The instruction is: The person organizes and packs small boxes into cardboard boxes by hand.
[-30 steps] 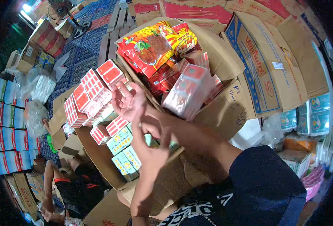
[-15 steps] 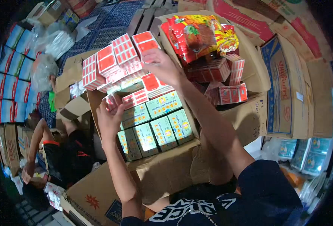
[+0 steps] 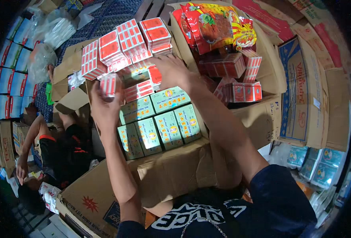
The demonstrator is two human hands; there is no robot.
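My left hand [image 3: 106, 107] is closed on a small red-and-white striped box [image 3: 109, 84], at the left side of an open carton [image 3: 175, 156]. My right hand [image 3: 175, 73] reaches palm down over the carton and covers part of a red box [image 3: 155, 76]; its fingertips are hidden, so its grip does not show. Green medicated-oil boxes [image 3: 169, 131] stand in rows in the near part of the carton. Beside the red box lie more red-and-white boxes [image 3: 138, 92]. Shrink-wrapped bundles of red-and-white boxes [image 3: 131, 37] are stacked at the carton's far side.
On the right, another open carton [image 3: 264, 79] holds red food packets [image 3: 213, 29] and red-and-white bundles [image 3: 245, 92]. A closed cardboard box [image 3: 302, 95] stands beyond it. At the left sits another person [image 3: 60, 154], near stacked blue-and-white boxes [image 3: 9, 81].
My left hand has lifted a small striped box. My right hand has moved off the far stacked bundle, down and nearer, over the red box. The camera view has shifted slightly.
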